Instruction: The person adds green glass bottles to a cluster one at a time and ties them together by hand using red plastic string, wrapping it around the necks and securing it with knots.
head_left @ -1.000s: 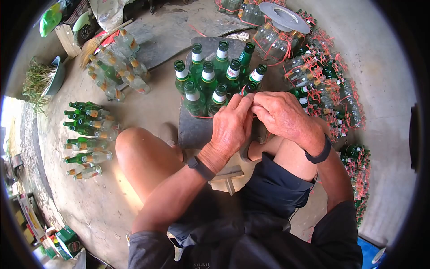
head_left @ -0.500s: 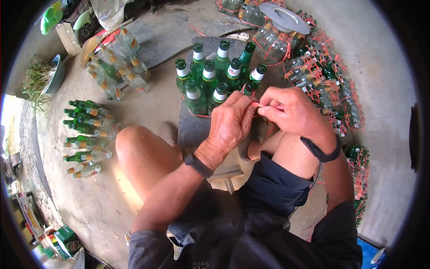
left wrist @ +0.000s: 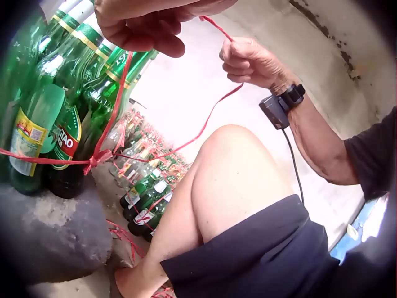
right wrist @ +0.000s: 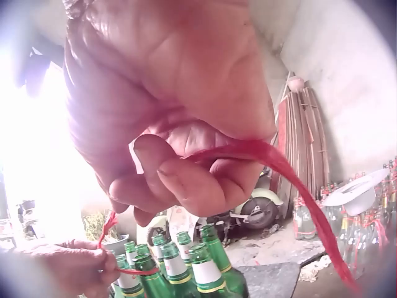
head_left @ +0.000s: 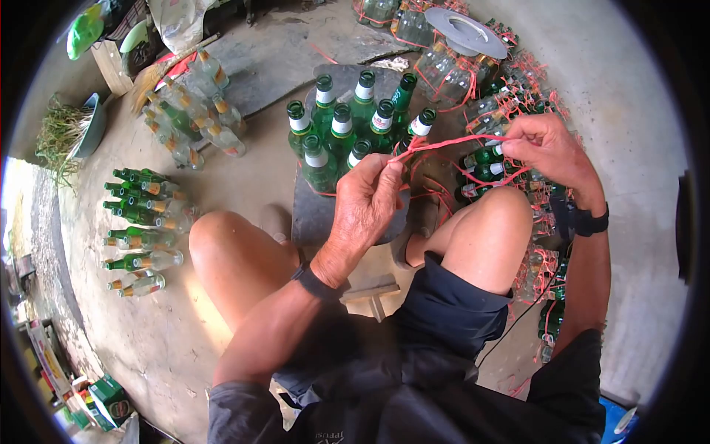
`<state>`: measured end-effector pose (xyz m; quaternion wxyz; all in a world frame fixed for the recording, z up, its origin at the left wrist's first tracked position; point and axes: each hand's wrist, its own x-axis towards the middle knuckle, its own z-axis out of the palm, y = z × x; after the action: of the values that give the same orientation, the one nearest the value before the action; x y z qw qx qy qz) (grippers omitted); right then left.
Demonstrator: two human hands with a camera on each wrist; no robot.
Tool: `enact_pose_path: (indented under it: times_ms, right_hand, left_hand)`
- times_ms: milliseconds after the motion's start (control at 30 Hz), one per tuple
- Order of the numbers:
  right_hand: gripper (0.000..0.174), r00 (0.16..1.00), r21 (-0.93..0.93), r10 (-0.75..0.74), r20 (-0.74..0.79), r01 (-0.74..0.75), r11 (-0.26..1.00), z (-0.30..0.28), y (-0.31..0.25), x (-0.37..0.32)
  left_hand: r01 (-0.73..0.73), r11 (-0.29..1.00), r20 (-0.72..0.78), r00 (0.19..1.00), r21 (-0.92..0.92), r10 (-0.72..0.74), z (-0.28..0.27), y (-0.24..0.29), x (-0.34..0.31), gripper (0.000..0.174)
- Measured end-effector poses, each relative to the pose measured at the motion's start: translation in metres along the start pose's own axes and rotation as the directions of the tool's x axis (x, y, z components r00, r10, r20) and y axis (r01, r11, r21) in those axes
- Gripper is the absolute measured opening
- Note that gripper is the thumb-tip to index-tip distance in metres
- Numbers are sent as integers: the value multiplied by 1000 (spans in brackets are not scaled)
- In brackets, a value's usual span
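Observation:
Several green glass bottles [head_left: 320, 164] stand upright in a cluster on a dark slab [head_left: 314, 220]. Red plastic string [left wrist: 43, 160] runs around their lower part, with a knot [left wrist: 96, 161] at the side in the left wrist view. My left hand [head_left: 367, 198] pinches the string between thumb and fingers, at the near right of the cluster. Out to the right, my right hand [head_left: 549, 150] grips another length of string [head_left: 462, 140], which stretches between the two hands. A tail of string hangs from the right hand in its wrist view.
Tied bundles of bottles [head_left: 518, 144] line the right wall, with a grey hat [head_left: 466, 32] on one. Loose bottles stand at left in a green and clear group [head_left: 144, 214] and a mostly clear group [head_left: 196, 111]. A basin [head_left: 92, 126] holds dry stalks.
Both hands were together by the near right bottles. The right hand has moved away to the right, drawing the red string out; the left has shifted slightly left, still near the bottles.

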<state>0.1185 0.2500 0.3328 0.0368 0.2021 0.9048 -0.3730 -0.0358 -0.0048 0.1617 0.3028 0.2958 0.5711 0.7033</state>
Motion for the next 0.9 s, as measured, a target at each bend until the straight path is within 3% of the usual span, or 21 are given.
enact_pose_path:
  times_ms: [67, 233, 333, 567, 633, 733, 900]
  right_hand:
    - [18, 1000, -13, -7, -17, 6, 1000, -12, 0, 2]
    - [23, 1000, -81, 15, -3, -15, 997, -40, 11, 19]
    - [24, 1000, -29, 17, -18, -17, 999, -39, 13, 32]
    - [29, 995, -23, -75, 62, 77, 997, -46, 29, 69]
    - [30, 996, -101, -45, 77, 53, 993, -49, 31, 76]
    - [31, 993, -101, 71, 97, -61, 993, -59, 46, 88]
    - [36, 992, -34, 99, 81, -96, 995, -59, 44, 94]
  left_hand:
    - [7, 996, -16, 1000, -88, -8, 0, 0, -1, 30]
    - [53, 995, -46, 997, -87, -57, -1, 7, -3, 32]
    - [66, 988, -63, 995, -138, -75, -2, 14, -4, 31]
    - [99, 969, -107, 986, -226, -126, -7, 14, -9, 30]
    - [113, 964, -128, 981, -239, -146, -9, 18, -11, 29]
    - [132, 949, -139, 974, -287, -177, -13, 19, -13, 28]
    - [135, 922, -157, 966, -362, -203, -14, 22, -15, 26]
